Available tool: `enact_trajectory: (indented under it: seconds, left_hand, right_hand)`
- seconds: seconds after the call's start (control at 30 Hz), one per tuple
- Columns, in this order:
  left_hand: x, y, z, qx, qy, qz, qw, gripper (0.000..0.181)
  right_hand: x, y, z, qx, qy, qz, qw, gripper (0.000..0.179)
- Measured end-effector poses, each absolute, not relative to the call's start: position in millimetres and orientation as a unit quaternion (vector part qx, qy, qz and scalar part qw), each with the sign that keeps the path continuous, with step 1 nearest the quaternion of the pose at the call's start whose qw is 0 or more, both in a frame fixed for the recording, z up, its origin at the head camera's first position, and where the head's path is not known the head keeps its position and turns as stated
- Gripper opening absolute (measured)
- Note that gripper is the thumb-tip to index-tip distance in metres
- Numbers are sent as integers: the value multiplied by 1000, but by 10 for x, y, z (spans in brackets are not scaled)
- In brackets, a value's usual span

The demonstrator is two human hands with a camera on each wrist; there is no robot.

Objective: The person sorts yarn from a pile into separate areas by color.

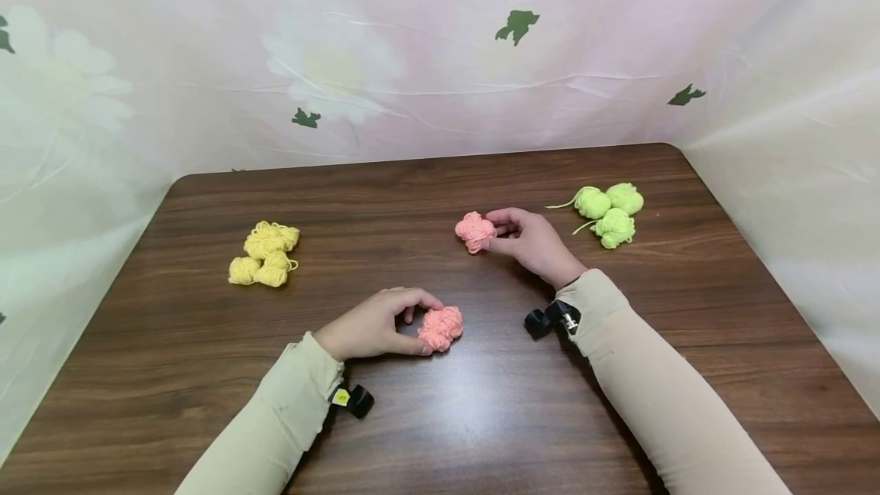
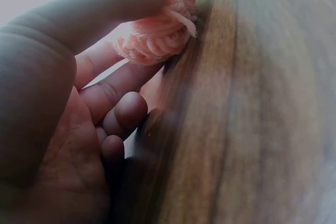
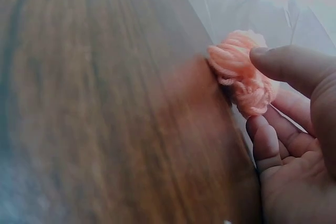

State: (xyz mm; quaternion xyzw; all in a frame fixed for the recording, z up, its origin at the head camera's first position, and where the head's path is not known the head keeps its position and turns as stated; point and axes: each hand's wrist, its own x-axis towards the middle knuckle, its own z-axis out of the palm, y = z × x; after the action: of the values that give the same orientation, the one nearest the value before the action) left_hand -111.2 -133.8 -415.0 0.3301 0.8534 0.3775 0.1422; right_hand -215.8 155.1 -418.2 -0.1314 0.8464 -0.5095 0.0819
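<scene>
My left hand (image 1: 381,325) pinches a pink ball of yarn (image 1: 441,328) between thumb and fingers, low over the middle of the table. The left wrist view shows the thumb across that pink yarn (image 2: 157,32), fingers on its other side. Farther back, my right hand (image 1: 532,239) pinches a second pink ball of yarn (image 1: 475,232) at its right side. In the right wrist view, thumb and fingertips touch this pink yarn (image 3: 244,72) close to the wood. From the head view I cannot tell whether either ball is lifted.
A cluster of yellow yarn balls (image 1: 268,250) lies at the left of the brown wooden table (image 1: 371,212). Several light green yarn balls (image 1: 612,212) with loose tails lie beyond my right hand. Flowered cloth (image 1: 426,98) hangs behind the table's back edge.
</scene>
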Motion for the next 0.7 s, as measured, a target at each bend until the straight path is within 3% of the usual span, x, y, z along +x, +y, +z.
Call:
enact_trajectory:
  seconds: [0.7]
  left_hand:
    - [-1112, -1337, -4132, 329, 852, 380, 146, 49]
  right_hand:
    - [-2139, 1580, -4223, -128, 839, -523, 71, 34]
